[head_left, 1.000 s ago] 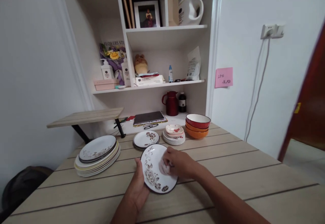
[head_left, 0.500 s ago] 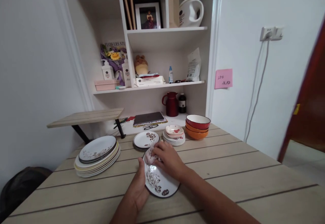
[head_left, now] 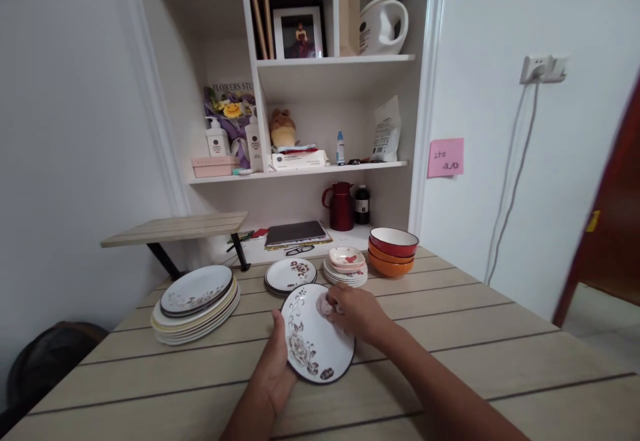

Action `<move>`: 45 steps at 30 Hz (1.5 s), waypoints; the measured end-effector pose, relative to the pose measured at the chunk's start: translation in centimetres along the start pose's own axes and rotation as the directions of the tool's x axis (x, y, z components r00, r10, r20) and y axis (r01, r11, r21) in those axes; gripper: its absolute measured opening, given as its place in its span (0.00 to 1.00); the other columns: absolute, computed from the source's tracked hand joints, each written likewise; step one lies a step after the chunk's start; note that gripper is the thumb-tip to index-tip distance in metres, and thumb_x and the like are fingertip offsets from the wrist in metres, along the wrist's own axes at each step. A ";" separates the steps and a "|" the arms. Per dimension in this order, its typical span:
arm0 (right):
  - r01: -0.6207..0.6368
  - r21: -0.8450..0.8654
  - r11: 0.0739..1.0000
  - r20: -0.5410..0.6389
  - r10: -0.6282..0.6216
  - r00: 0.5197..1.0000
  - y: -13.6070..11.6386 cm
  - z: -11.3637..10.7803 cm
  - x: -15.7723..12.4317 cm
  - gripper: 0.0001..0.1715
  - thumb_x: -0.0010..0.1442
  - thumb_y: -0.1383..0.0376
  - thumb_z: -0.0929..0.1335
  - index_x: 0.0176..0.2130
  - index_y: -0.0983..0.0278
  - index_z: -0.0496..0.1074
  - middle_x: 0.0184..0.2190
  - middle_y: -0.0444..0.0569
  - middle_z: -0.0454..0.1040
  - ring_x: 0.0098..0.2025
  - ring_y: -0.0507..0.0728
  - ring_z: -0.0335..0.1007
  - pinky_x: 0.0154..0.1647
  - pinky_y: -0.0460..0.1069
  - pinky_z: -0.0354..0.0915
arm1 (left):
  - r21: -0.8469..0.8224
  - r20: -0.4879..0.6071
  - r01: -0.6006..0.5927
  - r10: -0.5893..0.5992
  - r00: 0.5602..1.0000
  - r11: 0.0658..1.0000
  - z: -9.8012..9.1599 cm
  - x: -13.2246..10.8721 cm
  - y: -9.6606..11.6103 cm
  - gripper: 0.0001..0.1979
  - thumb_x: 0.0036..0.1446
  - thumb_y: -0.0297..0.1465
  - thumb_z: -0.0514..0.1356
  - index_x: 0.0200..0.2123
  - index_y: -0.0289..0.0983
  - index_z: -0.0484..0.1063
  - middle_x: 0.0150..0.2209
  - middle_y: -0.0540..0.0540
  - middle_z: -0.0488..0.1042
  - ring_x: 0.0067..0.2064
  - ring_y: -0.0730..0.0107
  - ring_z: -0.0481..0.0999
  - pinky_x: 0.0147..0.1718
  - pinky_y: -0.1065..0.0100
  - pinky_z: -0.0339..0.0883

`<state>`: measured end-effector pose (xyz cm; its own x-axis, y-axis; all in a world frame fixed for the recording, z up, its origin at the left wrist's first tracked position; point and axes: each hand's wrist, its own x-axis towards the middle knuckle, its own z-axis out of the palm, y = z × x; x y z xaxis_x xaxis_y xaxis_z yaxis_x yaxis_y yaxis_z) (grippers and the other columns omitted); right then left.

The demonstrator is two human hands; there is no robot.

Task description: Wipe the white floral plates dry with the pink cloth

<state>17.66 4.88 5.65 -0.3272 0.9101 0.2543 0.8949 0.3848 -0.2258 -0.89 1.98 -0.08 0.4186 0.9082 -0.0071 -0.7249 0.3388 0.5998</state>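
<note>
A white plate (head_left: 325, 344) with a dark rim and brown flower print is held tilted above the table, its face toward me. My left hand (head_left: 277, 361) grips its left edge, thumb at the rim and fingers hidden beneath. My right hand (head_left: 357, 311) is closed on a crumpled pale cloth (head_left: 326, 305), pressed against the plate's upper right part. Just behind stands a short stack of similar flowered plates (head_left: 290, 274). To its right, small pinkish dishes (head_left: 346, 258) sit on a stack of small white plates (head_left: 350, 278).
At left is a tall stack of larger plates (head_left: 197, 304), near a raised wooden shelf (head_left: 175, 229) on black legs. Red and orange bowls (head_left: 393, 254) are stacked at right. Behind the table (head_left: 480, 334) are a laptop (head_left: 296, 232), glasses (head_left: 300, 250) and a red jug (head_left: 341, 206).
My right hand has slid the cloth rightward from the plate's upper left to its upper right, uncovering the printed pattern. My left hand keeps its hold. The view has shifted slightly.
</note>
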 end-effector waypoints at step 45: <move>0.270 0.226 0.936 -0.108 -0.251 0.962 -4.4 2.5 -0.1 0.12 0.57 0.65 0.65 0.43 0.56 0.69 0.45 0.46 0.66 0.41 0.54 0.66 0.35 0.46 0.57 | 0.024 -0.072 0.028 -0.027 0.997 0.999 -0.1 0.2 0.2 0.33 0.58 0.49 0.50 0.60 0.34 0.59 0.53 0.35 0.72 0.58 0.53 0.67 0.60 0.51 0.53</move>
<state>13.04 3.46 4.22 -0.5065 0.7622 0.4030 0.6811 0.6403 -0.3550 -0.99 2.25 -0.07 0.3972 0.9142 -0.0806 -0.6993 0.3584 0.6185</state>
